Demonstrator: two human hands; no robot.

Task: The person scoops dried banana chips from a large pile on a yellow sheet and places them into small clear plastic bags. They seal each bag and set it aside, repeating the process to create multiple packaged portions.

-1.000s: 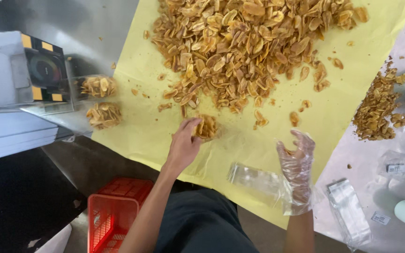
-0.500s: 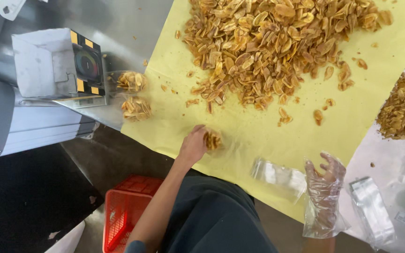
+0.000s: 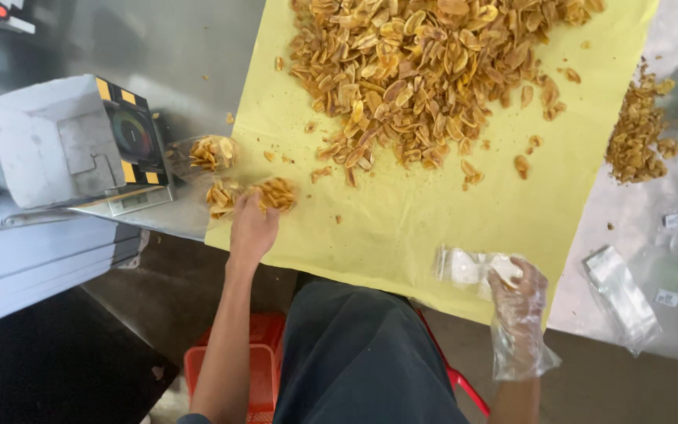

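A big heap of golden fried chips [image 3: 425, 71] covers the far part of a yellow paper sheet [image 3: 402, 228]. My bare left hand [image 3: 251, 228] grips a clear bag filled with chips [image 3: 275, 192] at the sheet's left edge, beside two other filled bags [image 3: 212, 151] near a small scale. My right hand [image 3: 515, 294], in a thin clear plastic glove, rests on an empty clear bag [image 3: 464, 265] at the sheet's near edge.
A weighing scale with a white tray [image 3: 64, 141] stands at the left on the steel table. A smaller chip pile [image 3: 637, 133] and empty clear bags [image 3: 621, 294] lie at the right. A red crate [image 3: 256, 369] sits on the floor below.
My left hand has carried the filled bag leftward from the middle of the sheet to the bags by the scale. My right hand moved onto the empty bag.
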